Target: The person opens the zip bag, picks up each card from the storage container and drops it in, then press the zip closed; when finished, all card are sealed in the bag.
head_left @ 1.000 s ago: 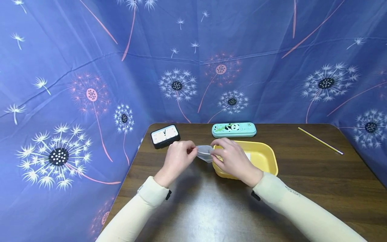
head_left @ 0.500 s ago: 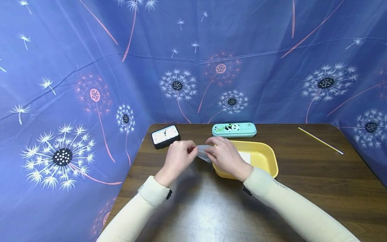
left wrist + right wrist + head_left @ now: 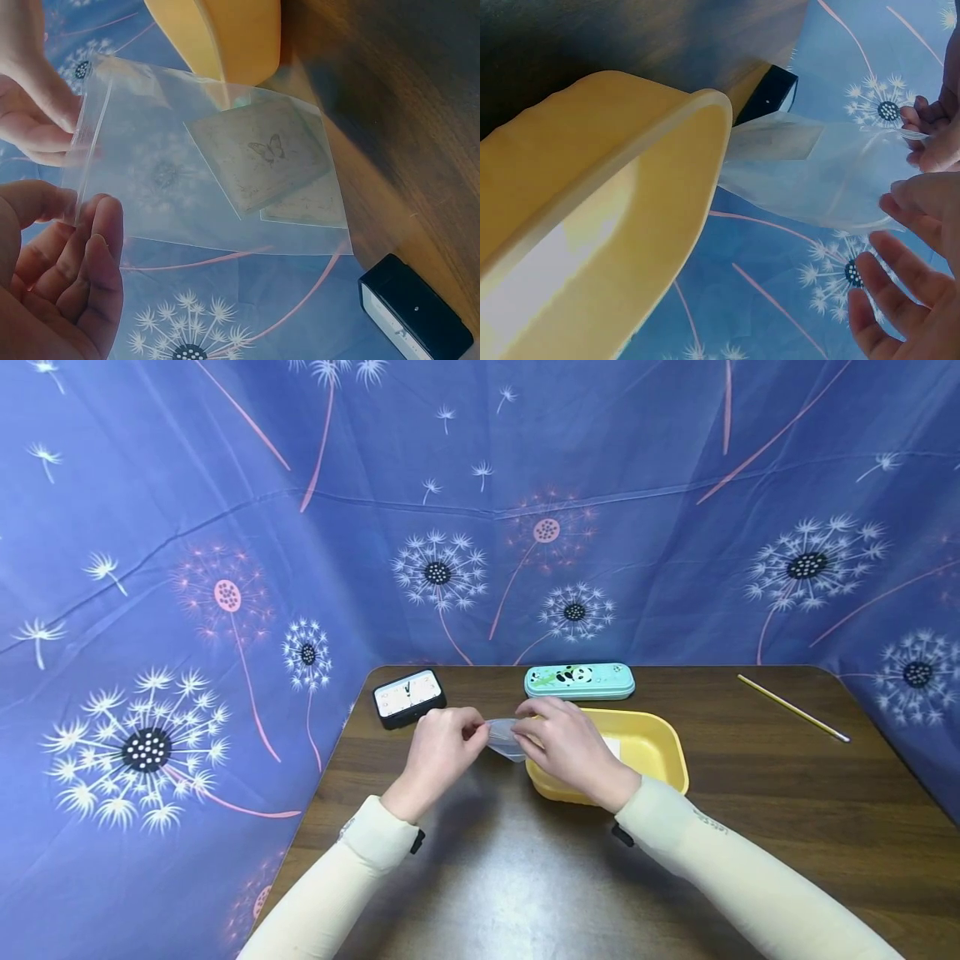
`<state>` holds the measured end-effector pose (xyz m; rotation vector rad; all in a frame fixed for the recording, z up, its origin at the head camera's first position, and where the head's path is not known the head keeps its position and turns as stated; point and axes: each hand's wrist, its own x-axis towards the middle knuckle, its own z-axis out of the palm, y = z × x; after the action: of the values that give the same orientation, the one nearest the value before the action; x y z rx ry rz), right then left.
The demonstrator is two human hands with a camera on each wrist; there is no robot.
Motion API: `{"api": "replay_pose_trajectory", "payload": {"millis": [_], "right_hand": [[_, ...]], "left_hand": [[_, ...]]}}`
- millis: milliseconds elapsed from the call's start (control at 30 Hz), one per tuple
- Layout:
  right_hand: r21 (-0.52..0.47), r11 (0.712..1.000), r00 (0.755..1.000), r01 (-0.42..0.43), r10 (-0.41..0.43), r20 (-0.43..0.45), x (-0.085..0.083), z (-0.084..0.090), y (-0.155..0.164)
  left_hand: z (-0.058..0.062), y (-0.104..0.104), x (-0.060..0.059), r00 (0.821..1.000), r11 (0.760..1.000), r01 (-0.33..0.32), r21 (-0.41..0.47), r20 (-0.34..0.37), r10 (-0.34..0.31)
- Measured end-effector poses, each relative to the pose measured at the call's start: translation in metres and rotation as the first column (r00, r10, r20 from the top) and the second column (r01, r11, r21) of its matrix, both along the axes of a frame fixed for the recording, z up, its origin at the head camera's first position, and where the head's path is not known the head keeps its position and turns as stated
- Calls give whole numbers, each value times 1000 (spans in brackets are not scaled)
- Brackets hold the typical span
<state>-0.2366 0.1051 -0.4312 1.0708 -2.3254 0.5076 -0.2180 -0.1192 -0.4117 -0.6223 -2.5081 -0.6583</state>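
At the centre of the head view, just above the near stretch of the wooden table (image 3: 525,877), both hands meet on a small clear plastic bag (image 3: 507,739). The left hand (image 3: 438,753) pinches one side of the bag's upper edge between thumb and curled fingers (image 3: 90,247). The right hand (image 3: 570,745) grips the opposite side of the same edge; in the right wrist view its lower fingers (image 3: 900,292) are spread and relaxed beneath the bag while the upper ones pinch the rim. A pinch on each side keeps the thin film taut and the mouth accessible, which one hand alone could not do.

The bag hangs clear of the table, between the hands. Inside it, in the left wrist view, lie flat beige cards (image 3: 262,161), the front one printed with a small butterfly; they rest toward the closed lower end, where gravity would settle them.

Just behind the right hand stands a yellow plastic tray (image 3: 660,752), with a white item on its floor (image 3: 611,746), too hidden to identify. Its position directly beside the hands keeps it within short reach.

Farther back, at left of centre, sits a black-cased clock (image 3: 409,696). At the far edge of the table lies a teal panda pencil case (image 3: 579,681), and at the upper right a yellow pencil (image 3: 793,709) lies well apart.
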Motion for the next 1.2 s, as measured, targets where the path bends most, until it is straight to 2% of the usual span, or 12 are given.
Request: {"api": "replay_pose_trajectory", "payload": {"millis": [300, 567, 967, 1200], "right_hand": [[-65, 998, 1000, 12, -12, 0, 5, 6, 7], [-91, 992, 996, 83, -80, 34, -2, 4, 28], [12, 974, 964, 225, -224, 140, -24, -19, 63], [99, 952, 925, 289, -305, 227, -37, -38, 83]], "left_hand": [[0, 0, 0, 1000, 1000, -12, 5, -8, 12], [-2, -1, 0, 1000, 1000, -20, -6, 3, 20], [-2, -1, 1, 999, 1000, -23, -4, 23, 23], [-3, -1, 1, 1000, 1000, -24, -6, 15, 25]]}}
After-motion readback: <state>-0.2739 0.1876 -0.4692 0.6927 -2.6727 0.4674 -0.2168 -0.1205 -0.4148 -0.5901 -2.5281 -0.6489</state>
